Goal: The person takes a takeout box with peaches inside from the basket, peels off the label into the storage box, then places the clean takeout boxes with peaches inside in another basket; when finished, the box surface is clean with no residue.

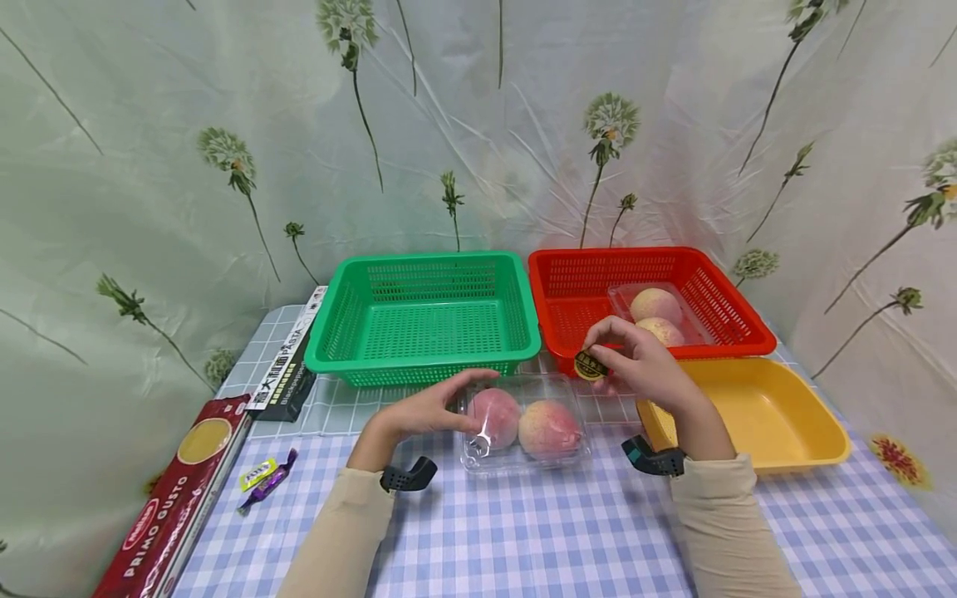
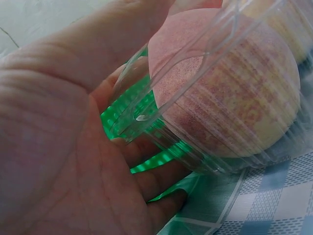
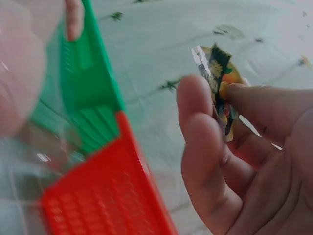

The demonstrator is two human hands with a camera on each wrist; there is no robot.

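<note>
A clear plastic box holding two pinkish peaches sits in front of the baskets. My left hand holds the box at its left end, with the thumb near the front and the fingers round the back corner. In the left wrist view, one peach shows through the plastic beside the thumb. Above and right of the box, my right hand pinches a round black-and-gold sticker between thumb and fingertips. The right wrist view shows this sticker nearly edge-on, off the box.
Behind the box stand a green basket and a red basket with another box of peaches. A yellow tub is at the right. Pasta packs and two wrapped sweets lie at the left.
</note>
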